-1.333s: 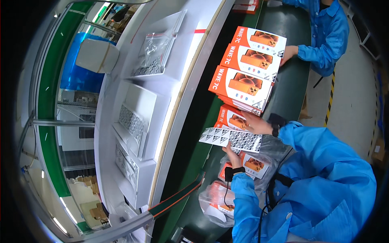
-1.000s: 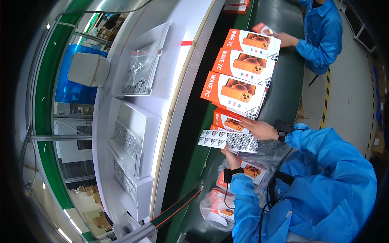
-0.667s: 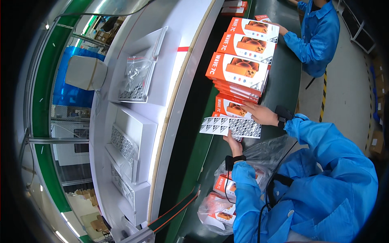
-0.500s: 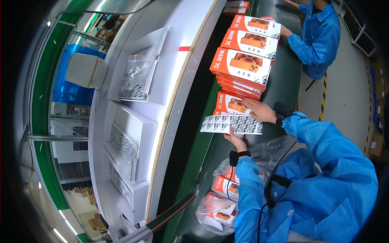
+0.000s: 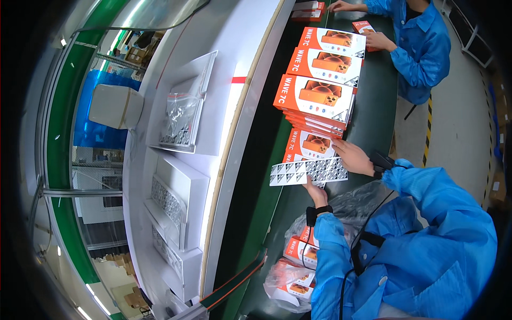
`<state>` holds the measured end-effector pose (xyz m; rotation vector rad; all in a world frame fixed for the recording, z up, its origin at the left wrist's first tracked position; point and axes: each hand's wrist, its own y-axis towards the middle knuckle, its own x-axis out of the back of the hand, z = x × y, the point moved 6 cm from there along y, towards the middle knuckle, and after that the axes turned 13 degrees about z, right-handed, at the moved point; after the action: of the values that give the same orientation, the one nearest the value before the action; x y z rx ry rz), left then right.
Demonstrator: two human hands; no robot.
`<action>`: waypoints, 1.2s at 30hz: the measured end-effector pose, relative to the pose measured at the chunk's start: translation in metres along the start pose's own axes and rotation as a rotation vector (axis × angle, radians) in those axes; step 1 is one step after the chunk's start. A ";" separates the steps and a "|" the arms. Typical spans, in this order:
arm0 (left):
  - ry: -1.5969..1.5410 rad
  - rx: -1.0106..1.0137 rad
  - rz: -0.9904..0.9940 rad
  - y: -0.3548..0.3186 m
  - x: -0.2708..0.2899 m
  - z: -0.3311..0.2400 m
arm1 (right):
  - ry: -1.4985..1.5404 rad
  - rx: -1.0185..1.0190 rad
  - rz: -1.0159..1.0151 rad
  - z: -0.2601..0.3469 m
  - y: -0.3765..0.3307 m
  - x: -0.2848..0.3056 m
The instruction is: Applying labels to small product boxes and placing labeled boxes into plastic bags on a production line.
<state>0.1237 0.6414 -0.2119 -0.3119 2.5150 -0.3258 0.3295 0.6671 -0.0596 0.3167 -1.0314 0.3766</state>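
Note:
My left hand [image 5: 318,196] pinches the lower edge of a white sheet of square black-and-silver stickers [image 5: 309,172], with the thumb on top. Some squares toward the sheet's left look half white. Just beyond it lies an orange-and-white phone box [image 5: 308,143], partly covered by the sheet. My right hand [image 5: 353,158] rests with fingers stretched out at this box's right edge, above the sheet's right end. A tall stack of like boxes [image 5: 314,98] stands right behind, with dark patterned stickers on the corners of its top boxes.
Plastic-bagged boxes [image 5: 298,277] lie by my left forearm on the green conveyor belt [image 5: 373,106]. White trays [image 5: 181,186] with sticker sheets line the shelf at left. Across the belt, a co-worker in a blue coat [image 5: 424,53] handles a small orange box [image 5: 364,28].
My right hand has drawn back rightward across the near box to its edge. The sticker sheet stays in my left hand. The co-worker's small orange box has come into fuller view.

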 end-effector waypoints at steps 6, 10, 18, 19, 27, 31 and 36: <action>-0.011 0.028 0.057 0.012 -0.022 -0.002 | 0.216 -0.097 0.062 0.000 -0.076 0.018; -0.072 0.004 0.092 0.033 -0.036 0.000 | 0.257 -0.202 0.054 -0.010 -0.116 0.003; -0.108 -0.079 0.137 0.052 -0.048 0.025 | 0.364 -0.379 0.006 0.026 -0.161 0.007; -0.093 -0.108 0.153 0.050 -0.048 0.025 | 0.417 -0.396 0.014 0.031 -0.165 0.004; 0.344 -0.246 0.169 -0.013 -0.036 -0.064 | 0.497 -0.203 0.038 0.051 -0.152 0.021; 0.322 -0.287 0.206 -0.134 -0.033 -0.143 | 0.671 -0.041 0.156 0.094 -0.122 0.020; 0.493 -0.266 -0.062 -0.270 -0.009 -0.181 | 1.220 0.056 0.558 0.189 -0.103 -0.005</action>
<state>0.0678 0.4192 0.0181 -0.4602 3.0468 -0.0957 0.2283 0.4936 0.0190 -0.1826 0.1234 0.9456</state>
